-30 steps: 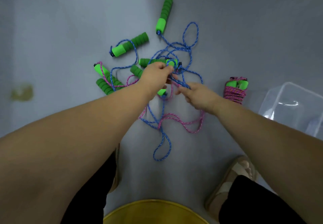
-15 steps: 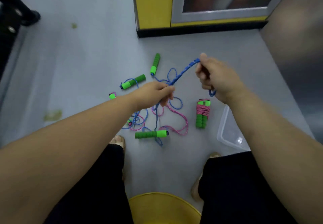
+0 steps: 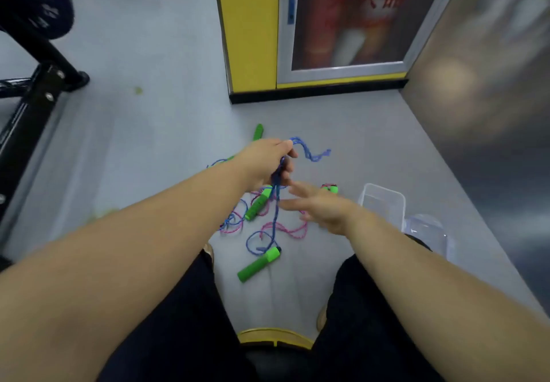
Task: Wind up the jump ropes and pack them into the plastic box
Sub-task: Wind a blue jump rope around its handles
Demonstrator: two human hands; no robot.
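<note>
Jump rope (image 3: 275,218), blue: judged limp, light, prone to tangle; gripped in raised left hand (image 3: 266,161), trailing down to green handle (image 3: 259,264) on floor (image 3: 166,149). Right hand (image 3: 321,209) spread, empty. Take hold at stiff handle. Plastic box (image 3: 382,203) near right.

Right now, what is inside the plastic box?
Nothing shows: the clear box looks empty, with grey floor seen through it. The right forearm covers its near edge, so that part cannot be checked.
</note>
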